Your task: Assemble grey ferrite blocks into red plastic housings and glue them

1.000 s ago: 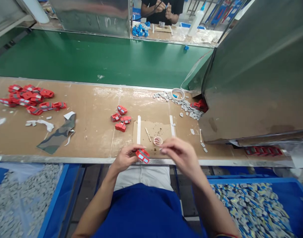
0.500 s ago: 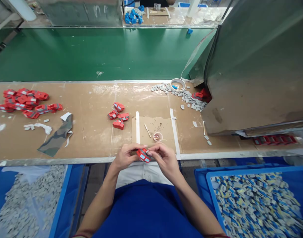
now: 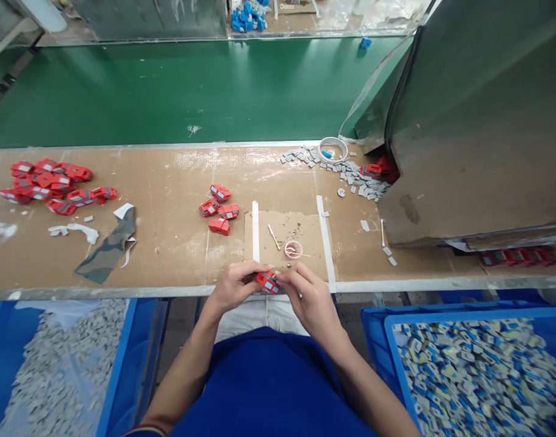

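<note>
Head camera: looks down on the counter [image 3: 169, 255]; places are given from the small cup [image 3: 287, 250].
Left bin [image 3: 117, 364]: far left of the cup and nearer the person; many small grey pieces inside, partly under clear plastic.
Car pile [image 3: 50, 182]: far left of the cup, heaped, probably to stay clear of the hands.
Camouflage strip [image 3: 107, 246]: left of the cup, lying loose between car pile and small car group.
Small car group [image 3: 218, 209]: left of the cup and a little beyond it, four red cars, seemingly kept within easy reach.
Left hand [image 3: 232, 284]: clamped on the left end of the held car, apparently to steady it.
Held car [image 3: 267, 281]: nearer the person than the cup and slightly left, between both hands at the counter's edge.
Cup contents: something reddish, its nature unclear; a thin stick [image 3: 300, 254] rests across, presumably for easy pickup.
Right hand [image 3: 312, 300]: nearer the person than the cup, fingers bent at the held car's right end; cannot tell whether they pinch anything.
Tape ring [image 3: 332, 150]: beyond the cup, rightward; a blue piece inside, grey tiles [image 3: 353, 176] around.
Right bin [image 3: 469, 314]: far right of the cup, nearer the person; mixed grey, blue and yellowish pieces inside.
</note>
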`<state>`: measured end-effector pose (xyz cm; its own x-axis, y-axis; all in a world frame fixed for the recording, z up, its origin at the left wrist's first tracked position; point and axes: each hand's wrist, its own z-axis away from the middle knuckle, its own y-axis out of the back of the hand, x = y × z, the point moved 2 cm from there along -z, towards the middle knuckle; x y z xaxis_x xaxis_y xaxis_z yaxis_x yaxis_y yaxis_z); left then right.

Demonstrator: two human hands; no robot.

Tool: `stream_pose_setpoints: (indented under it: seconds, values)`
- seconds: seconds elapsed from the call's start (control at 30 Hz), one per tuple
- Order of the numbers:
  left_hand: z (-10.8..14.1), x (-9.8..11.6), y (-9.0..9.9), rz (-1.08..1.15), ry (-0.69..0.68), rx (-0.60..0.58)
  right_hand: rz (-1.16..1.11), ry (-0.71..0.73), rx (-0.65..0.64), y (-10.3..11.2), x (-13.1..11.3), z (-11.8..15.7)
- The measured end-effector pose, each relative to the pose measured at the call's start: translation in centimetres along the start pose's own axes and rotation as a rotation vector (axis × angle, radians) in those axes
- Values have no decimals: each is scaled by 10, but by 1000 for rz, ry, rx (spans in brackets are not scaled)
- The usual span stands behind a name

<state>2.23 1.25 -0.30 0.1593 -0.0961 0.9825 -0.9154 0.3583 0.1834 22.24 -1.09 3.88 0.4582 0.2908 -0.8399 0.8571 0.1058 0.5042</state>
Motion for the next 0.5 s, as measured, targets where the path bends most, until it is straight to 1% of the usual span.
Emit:
stream_pose_setpoints:
  seconds: [0.07,0.13,0.2,0.3,0.4,0.5]
  values:
    - [0,2,0,-39,-14,-10,66,29,-23,1,-2,0]
    - [0,3,0,-70,-24,-21,77,53,-38,1,-1,-1]
    - [0,4,0,-93,-26,-32,32,54,-44,0,1,-1]
    - [0,6,0,-121,-34,-54,-66,3,-42,-2,6,2]
    - [0,8,0,-161,-76,-72,-141,-45,-32,-4,11,6]
    - [-2,9,0,-197,-125,-89,-207,-58,-31,-2,12,7]
